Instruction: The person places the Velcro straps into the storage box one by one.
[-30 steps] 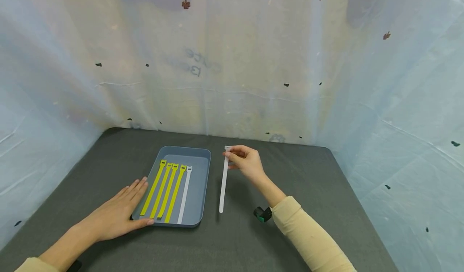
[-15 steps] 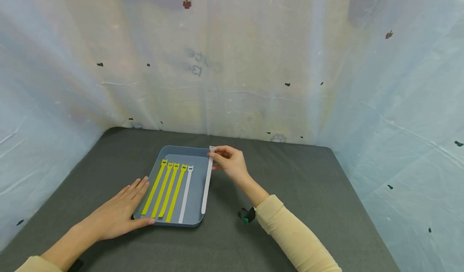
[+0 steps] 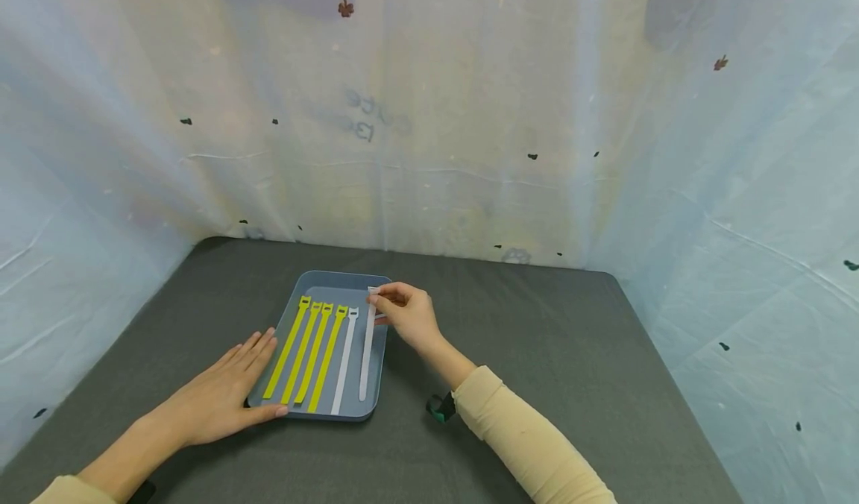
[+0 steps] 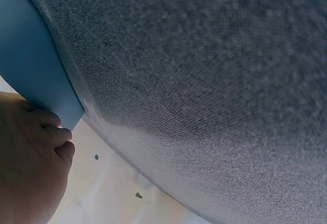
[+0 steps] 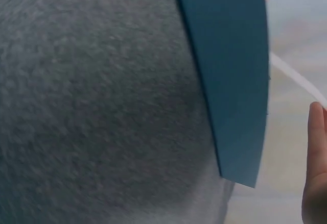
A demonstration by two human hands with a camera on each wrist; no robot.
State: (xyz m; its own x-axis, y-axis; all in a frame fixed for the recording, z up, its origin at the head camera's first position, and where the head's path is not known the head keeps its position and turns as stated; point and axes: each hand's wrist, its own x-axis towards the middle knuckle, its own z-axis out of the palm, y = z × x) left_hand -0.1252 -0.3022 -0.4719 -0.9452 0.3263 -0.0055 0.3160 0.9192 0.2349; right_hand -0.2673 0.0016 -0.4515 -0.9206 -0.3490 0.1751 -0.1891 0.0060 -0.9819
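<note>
My right hand (image 3: 411, 317) pinches a white cable tie (image 3: 367, 355) near its slotted head, over the right side of a blue-grey tray (image 3: 376, 407). In the right wrist view the white strip (image 5: 296, 76) runs from behind the tray wall (image 5: 230, 81) to the fingers. Inside the tray lie several yellow cable ties (image 3: 326, 358) side by side, slanted alike, with another white cable tie (image 3: 345, 362) to their right. My left hand (image 3: 215, 399) rests straight-fingered against the tray's left edge, thumb at the near left corner. The left wrist view shows its curved fingers (image 4: 48, 124) by the tray wall.
A dark grey cloth (image 3: 537, 325) covers the table under the tray. Pale translucent sheeting (image 3: 429, 116) with small leaf marks hangs behind and along both sides. A dark band with a green part (image 3: 439, 408) sits at the right wrist.
My right hand has moved left with the white cable tie, from beside the tray, across its right rim and over its inside. The left hand and tray stay in place.
</note>
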